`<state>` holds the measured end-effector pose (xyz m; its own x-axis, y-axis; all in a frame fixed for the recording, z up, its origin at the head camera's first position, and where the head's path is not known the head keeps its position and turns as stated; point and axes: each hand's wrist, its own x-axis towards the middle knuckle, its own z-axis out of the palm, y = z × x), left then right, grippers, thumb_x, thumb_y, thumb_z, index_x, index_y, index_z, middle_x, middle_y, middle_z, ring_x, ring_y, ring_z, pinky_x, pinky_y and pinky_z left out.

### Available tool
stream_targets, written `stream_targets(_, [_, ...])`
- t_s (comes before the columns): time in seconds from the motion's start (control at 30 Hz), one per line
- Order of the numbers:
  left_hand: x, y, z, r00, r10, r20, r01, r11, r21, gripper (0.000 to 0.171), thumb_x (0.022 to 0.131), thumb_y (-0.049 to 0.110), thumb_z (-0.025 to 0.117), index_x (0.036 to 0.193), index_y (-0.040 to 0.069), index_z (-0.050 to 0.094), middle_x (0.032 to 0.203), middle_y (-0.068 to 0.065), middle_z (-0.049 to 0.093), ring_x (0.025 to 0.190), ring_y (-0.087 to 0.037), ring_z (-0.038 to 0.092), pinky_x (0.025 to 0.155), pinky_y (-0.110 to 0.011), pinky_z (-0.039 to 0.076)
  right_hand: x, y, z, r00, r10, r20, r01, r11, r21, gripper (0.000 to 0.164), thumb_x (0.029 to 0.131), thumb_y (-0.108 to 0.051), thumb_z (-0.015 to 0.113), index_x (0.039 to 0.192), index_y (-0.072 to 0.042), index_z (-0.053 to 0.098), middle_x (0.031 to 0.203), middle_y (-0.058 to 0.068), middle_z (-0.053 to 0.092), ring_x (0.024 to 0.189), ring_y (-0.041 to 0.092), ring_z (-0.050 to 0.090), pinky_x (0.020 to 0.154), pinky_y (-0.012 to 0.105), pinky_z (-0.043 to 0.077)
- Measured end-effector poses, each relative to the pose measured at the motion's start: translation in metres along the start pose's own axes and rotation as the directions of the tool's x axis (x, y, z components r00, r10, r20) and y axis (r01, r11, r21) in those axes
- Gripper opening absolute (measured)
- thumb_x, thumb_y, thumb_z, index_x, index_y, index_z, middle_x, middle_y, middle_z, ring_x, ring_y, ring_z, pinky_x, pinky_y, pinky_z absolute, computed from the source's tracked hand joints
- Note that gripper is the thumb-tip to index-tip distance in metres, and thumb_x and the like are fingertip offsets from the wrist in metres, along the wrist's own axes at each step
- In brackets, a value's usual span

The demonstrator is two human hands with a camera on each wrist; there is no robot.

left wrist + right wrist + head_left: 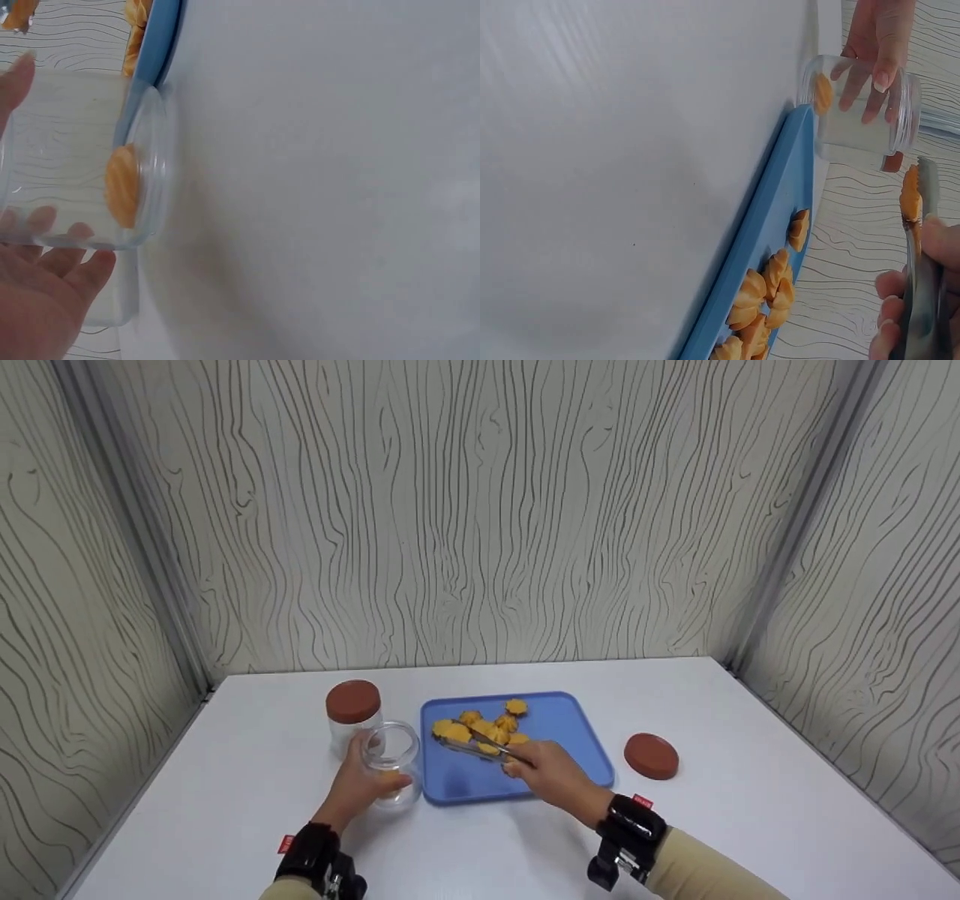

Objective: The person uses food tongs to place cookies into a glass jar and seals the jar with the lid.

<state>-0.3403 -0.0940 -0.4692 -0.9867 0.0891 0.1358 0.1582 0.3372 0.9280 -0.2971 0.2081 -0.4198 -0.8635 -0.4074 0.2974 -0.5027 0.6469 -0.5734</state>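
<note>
My left hand (358, 786) grips an open clear jar (391, 750) at the tray's left edge, thumb on one side and fingers round the other. One yellow-orange cookie (122, 186) lies at the jar's bottom. Metal tongs (927, 300) are in my right hand (559, 778), and a cookie (910, 193) is pinched between their tips. In the head view the tongs reach left over the blue tray (574, 746), toward the jar. Several ridged cookies (778, 277) lie on the tray, partly overlapped by the tongs in the head view.
A second jar (346, 733) with a red-brown lid (353, 701) stands behind my left hand. A loose lid (651, 756) of the same colour lies right of the tray. Wood-patterned panels (465, 525) enclose the white table (247, 780) at the back and sides.
</note>
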Motion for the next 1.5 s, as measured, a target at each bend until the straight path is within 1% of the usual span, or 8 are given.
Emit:
stream_targets(0.13, [0.001, 0.0, 0.001, 1.0, 0.001, -0.005, -0.001, 1.0, -0.003, 0.101, 0.067, 0.013, 0.089, 0.143, -0.005, 0.026, 0.142, -0.027, 0.042, 0.131, -0.042, 0.038, 0.108, -0.054, 0.031, 0.004, -0.004, 0.001, 1.0, -0.017, -0.014, 0.017, 1.0, -0.013, 0.019, 0.099, -0.013, 0.056, 0.082, -0.006, 0.063, 0.073, -0.006, 0.05, 0.066, 0.009, 0.042, 0.061, 0.028, 0.036])
stream_targets(0.3, [0.0, 0.0, 0.0, 0.999, -0.03, -0.015, 0.03, 0.999, 0.011, 0.101, 0.067, 0.015, 0.089, 0.143, -0.004, 0.026, 0.143, -0.026, 0.042, 0.131, -0.041, 0.039, 0.107, -0.055, 0.032, 0.009, -0.011, 0.003, 1.0, -0.006, 0.009, 0.006, 1.0, 0.004, 0.022, 0.1, -0.014, 0.055, 0.079, -0.008, 0.058, 0.071, -0.006, 0.043, 0.062, 0.008, 0.038, 0.06, 0.028, 0.033])
stream_targets(0.47, [0.0, 0.0, -0.001, 0.999, -0.047, -0.011, 0.047, 0.999, 0.014, 0.101, 0.067, 0.016, 0.09, 0.143, -0.004, 0.026, 0.143, -0.027, 0.04, 0.13, -0.041, 0.039, 0.107, -0.055, 0.032, 0.014, -0.017, 0.005, 1.0, 0.002, 0.013, -0.003, 1.0, 0.01, 0.016, 0.099, -0.016, 0.056, 0.091, -0.006, 0.067, 0.071, -0.006, 0.045, 0.061, 0.008, 0.038, 0.058, 0.027, 0.032])
stream_targets(0.73, [-0.001, 0.002, -0.002, 0.999, -0.049, -0.003, 0.049, 0.999, 0.005, 0.105, 0.067, 0.016, 0.09, 0.146, -0.002, 0.023, 0.145, -0.028, 0.037, 0.13, -0.042, 0.039, 0.106, -0.056, 0.032, 0.022, -0.025, 0.012, 0.999, -0.01, 0.032, 0.01, 1.0, 0.003, 0.026, 0.1, -0.016, 0.055, 0.113, 0.002, 0.067, 0.084, 0.004, 0.059, 0.065, 0.011, 0.041, 0.061, 0.03, 0.034])
stream_targets(1.0, [-0.002, 0.002, -0.001, 0.999, -0.04, -0.012, 0.04, 0.999, -0.017, 0.103, 0.067, 0.013, 0.089, 0.145, -0.004, 0.024, 0.145, -0.029, 0.036, 0.13, -0.042, 0.039, 0.107, -0.055, 0.032, 0.026, -0.027, 0.019, 0.999, -0.048, 0.024, 0.048, 0.999, 0.013, 0.022, 0.099, -0.013, 0.056, 0.107, 0.003, 0.068, 0.07, -0.005, 0.046, 0.061, 0.008, 0.037, 0.058, 0.027, 0.032])
stream_targets(1.07, [-0.002, 0.002, 0.0, 0.999, -0.035, -0.013, 0.034, 0.999, -0.026, 0.102, 0.067, 0.012, 0.089, 0.145, -0.004, 0.025, 0.144, -0.029, 0.037, 0.129, -0.041, 0.039, 0.107, -0.055, 0.033, 0.026, -0.028, 0.021, 0.999, -0.046, 0.023, 0.046, 0.999, 0.012, 0.022, 0.098, -0.012, 0.057, 0.11, 0.002, 0.068, 0.073, -0.005, 0.049, 0.062, 0.008, 0.039, 0.059, 0.026, 0.033])
stream_targets(1.27, [-0.002, 0.004, 0.002, 1.0, -0.004, -0.009, 0.004, 0.999, -0.035, 0.097, 0.066, 0.01, 0.089, 0.141, -0.004, 0.03, 0.14, -0.028, 0.042, 0.126, -0.04, 0.043, 0.105, -0.054, 0.035, 0.029, -0.033, 0.026, 1.0, -0.022, 0.015, 0.022, 0.999, 0.034, 0.019, 0.097, -0.013, 0.059, 0.103, 0.0, 0.07, 0.075, -0.004, 0.053, 0.064, 0.009, 0.042, 0.056, 0.024, 0.035])
stream_targets(1.5, [-0.002, 0.006, 0.001, 1.0, -0.021, -0.006, 0.021, 1.0, -0.015, 0.1, 0.066, 0.012, 0.089, 0.143, -0.004, 0.028, 0.141, -0.027, 0.041, 0.124, -0.039, 0.044, 0.104, -0.053, 0.036, 0.035, -0.041, 0.029, 1.0, 0.015, 0.02, -0.016, 0.999, 0.037, 0.021, 0.097, -0.016, 0.059, 0.109, -0.002, 0.07, 0.079, -0.005, 0.055, 0.066, 0.008, 0.044, 0.057, 0.023, 0.037])
